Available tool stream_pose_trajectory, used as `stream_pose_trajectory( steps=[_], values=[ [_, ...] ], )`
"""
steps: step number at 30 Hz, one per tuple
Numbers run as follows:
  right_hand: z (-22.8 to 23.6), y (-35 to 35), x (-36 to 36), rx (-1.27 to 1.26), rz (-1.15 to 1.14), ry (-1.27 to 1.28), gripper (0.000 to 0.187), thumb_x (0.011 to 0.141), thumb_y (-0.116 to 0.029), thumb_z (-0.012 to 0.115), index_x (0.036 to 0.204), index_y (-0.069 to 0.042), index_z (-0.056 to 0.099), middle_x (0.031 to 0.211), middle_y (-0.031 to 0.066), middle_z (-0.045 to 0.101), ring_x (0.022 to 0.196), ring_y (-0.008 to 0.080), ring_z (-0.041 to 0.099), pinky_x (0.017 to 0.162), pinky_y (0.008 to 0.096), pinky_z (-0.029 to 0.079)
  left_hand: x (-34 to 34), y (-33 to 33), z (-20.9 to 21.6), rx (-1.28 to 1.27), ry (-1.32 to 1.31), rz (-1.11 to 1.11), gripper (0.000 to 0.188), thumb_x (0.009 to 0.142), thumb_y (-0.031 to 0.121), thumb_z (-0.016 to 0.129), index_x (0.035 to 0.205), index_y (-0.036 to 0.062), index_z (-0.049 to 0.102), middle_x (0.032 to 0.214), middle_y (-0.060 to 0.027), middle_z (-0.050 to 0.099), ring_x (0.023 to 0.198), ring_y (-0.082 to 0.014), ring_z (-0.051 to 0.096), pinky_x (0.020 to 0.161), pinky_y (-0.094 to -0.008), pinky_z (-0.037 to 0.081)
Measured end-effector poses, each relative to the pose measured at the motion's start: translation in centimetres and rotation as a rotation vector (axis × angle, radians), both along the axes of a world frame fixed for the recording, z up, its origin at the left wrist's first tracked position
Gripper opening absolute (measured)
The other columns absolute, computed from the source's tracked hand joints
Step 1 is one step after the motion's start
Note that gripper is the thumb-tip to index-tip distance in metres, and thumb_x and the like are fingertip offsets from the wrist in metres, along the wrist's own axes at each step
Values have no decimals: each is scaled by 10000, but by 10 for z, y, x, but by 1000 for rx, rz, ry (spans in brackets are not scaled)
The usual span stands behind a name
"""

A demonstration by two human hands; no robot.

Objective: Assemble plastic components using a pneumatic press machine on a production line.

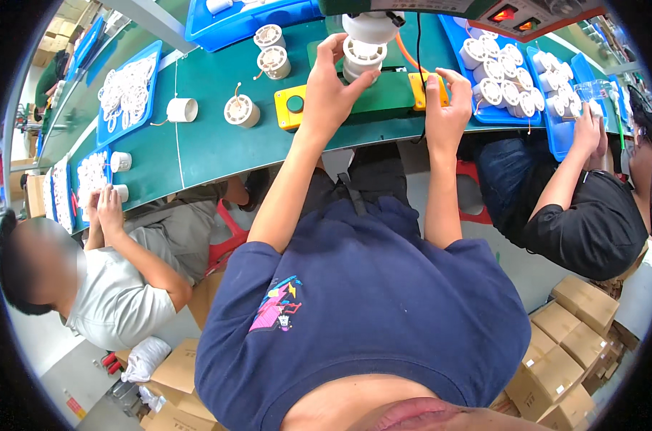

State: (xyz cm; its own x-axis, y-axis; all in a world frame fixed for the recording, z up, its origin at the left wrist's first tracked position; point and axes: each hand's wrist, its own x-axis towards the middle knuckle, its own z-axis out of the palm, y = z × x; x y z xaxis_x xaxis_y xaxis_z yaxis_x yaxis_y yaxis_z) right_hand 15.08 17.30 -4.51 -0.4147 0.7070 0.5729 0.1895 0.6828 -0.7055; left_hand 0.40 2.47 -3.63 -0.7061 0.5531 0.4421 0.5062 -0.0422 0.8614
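Note:
My left hand curves round a white slotted plastic cylinder, its thumb and fingertips against the sides. The cylinder stands upright on a green machine base, directly beneath a white press head. My right hand rests at the yellow button box on the base's right end, fingers apart and nothing held. Whether a fingertip touches its button is hidden. A second yellow box with a dark green button sits left of my left wrist.
Left on the green table are loose white cylinders with orange wires and a blue tray of white rings. Blue trays of cylinders stand at right. Co-workers sit either side; cartons are stacked behind at right.

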Motion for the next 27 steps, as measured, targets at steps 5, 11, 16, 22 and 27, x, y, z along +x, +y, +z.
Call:
stream_pose_trajectory(
  steps=[5,11,16,22,27],
  values=[
    [-19,-1,8,74,54,-68,216,978,-221,684,1080,-30,692,1154,151,674,1104,340,602,975,439,474,16,-45,10,-96,230,144,632,871,177,823,1400,5,522,1320,-204,587,1279,-357,548,1089,-426,445],
    [-27,3,8,199,79,-35,193,998,-225,682,1071,-46,687,1159,144,674,1101,327,605,979,430,457,6,-101,-15,-168,-25,407,438,974,146,674,1363,-16,555,1301,-156,588,1246,-300,556,1089,-394,421],
    [-36,7,6,255,68,-35,108,992,-147,651,1013,-42,669,1172,157,662,1114,337,605,979,434,451,1,-98,-23,14,-463,198,414,979,71,644,1372,-8,542,1293,-87,575,1184,-168,561,1047,-309,449],
    [-38,2,4,261,31,-22,131,1013,-144,609,979,-24,650,1192,175,656,1125,346,601,991,444,453,-4,-94,-22,14,-488,221,444,907,55,643,1332,-24,539,1240,-96,578,1119,-171,570,1016,-306,461],
    [-36,-2,7,236,4,-14,133,1009,-146,606,1001,-20,648,1196,165,665,1119,336,606,993,431,456,1,-90,-42,58,-412,286,438,941,88,626,1355,-27,541,1284,-94,570,1195,-188,549,1088,-321,409]
  ],
)
